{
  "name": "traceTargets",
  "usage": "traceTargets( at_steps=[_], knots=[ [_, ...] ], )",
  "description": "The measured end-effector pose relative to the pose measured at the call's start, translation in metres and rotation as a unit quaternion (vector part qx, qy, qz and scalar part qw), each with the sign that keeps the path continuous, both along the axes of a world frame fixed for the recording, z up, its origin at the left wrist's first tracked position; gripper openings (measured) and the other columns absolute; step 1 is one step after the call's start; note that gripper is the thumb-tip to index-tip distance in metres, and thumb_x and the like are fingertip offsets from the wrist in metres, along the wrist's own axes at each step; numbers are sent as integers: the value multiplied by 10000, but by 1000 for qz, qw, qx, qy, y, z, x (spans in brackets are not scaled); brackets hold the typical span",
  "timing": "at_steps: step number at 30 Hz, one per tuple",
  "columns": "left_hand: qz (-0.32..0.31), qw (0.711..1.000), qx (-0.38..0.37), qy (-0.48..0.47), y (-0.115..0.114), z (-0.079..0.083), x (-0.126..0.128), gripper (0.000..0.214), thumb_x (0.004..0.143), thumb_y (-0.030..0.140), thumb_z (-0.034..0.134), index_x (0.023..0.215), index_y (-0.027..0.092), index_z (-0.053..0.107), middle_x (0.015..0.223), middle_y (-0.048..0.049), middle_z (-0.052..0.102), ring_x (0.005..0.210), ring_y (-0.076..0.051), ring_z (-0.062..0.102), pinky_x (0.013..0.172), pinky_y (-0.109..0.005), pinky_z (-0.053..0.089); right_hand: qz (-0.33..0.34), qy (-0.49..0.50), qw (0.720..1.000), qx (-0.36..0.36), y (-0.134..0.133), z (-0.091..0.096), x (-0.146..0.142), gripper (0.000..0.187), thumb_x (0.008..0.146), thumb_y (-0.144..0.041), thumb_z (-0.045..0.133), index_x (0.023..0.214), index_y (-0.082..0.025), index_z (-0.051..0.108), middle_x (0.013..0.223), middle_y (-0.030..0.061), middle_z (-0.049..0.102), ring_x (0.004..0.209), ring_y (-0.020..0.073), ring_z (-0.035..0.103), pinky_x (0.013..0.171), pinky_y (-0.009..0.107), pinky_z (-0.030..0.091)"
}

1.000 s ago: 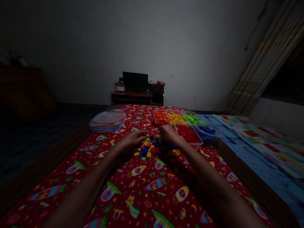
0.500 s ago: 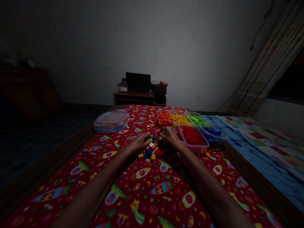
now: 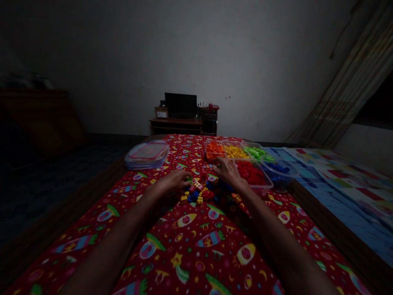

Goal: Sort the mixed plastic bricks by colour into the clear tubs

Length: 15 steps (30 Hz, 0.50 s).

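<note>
A loose pile of small toy building bricks point(image 3: 208, 194), in yellow, blue, red and other colours, lies on the red patterned cloth point(image 3: 184, 248). At the pile's left edge is my left hand point(image 3: 175, 180), its fingers closed on a green toy brick point(image 3: 188, 179). My right hand point(image 3: 226, 169) hovers at the far right of the pile, beside the clear box of red bricks point(image 3: 251, 173). Its fingers are curled downward, and whatever they may hold is hidden.
Behind my right hand stand clear boxes of orange bricks point(image 3: 215, 148), yellow bricks point(image 3: 236, 151) and green bricks point(image 3: 256, 153). A round tub of blue bricks point(image 3: 278, 169) sits at the right. Stacked clear lids point(image 3: 147, 155) lie at the far left.
My left hand has drawn slightly left from the pile with the green toy brick. My right hand has moved a little away from the bricks, toward the boxes. The view has shifted slightly.
</note>
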<state>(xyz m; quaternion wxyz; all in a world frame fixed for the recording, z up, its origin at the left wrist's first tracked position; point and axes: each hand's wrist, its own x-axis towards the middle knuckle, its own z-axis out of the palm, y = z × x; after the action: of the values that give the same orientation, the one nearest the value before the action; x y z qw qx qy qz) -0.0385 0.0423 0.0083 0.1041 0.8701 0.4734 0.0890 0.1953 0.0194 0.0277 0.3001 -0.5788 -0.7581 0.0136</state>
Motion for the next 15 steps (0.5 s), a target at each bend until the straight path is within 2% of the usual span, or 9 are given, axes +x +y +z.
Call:
traceTargets(
  at_steps=[5,9,12,15],
  knots=[
    [-3,999,50,-2,-16,-2,10,207,789,256,555,950,200,672,978,-72,687,895,-191,609,765,-243,448,-75,35,997,3,-5,23,21,297,796,-182,482,1053,-145,625,832,68,666,778,180,598,729,271,426],
    [-1,998,59,-15,-20,-4,13,183,784,240,530,883,194,677,868,-63,683,783,-171,602,675,-228,427,-95,31,995,22,-10,36,40,295,811,-211,478,1063,-141,616,893,83,665,824,179,602,744,264,436],
    [4,997,68,-41,-15,-4,13,218,781,270,509,899,187,673,841,-57,678,742,-167,595,636,-229,407,-102,-35,994,-1,-15,41,45,282,827,-219,477,1054,-139,625,948,104,665,855,188,607,743,267,442],
    [41,991,60,-116,-5,-3,10,248,765,345,503,848,178,666,747,-33,665,675,-163,584,595,-232,400,-91,-173,975,-103,-20,39,38,276,827,-128,442,987,-116,666,935,146,680,849,210,633,724,279,451]
  ],
)
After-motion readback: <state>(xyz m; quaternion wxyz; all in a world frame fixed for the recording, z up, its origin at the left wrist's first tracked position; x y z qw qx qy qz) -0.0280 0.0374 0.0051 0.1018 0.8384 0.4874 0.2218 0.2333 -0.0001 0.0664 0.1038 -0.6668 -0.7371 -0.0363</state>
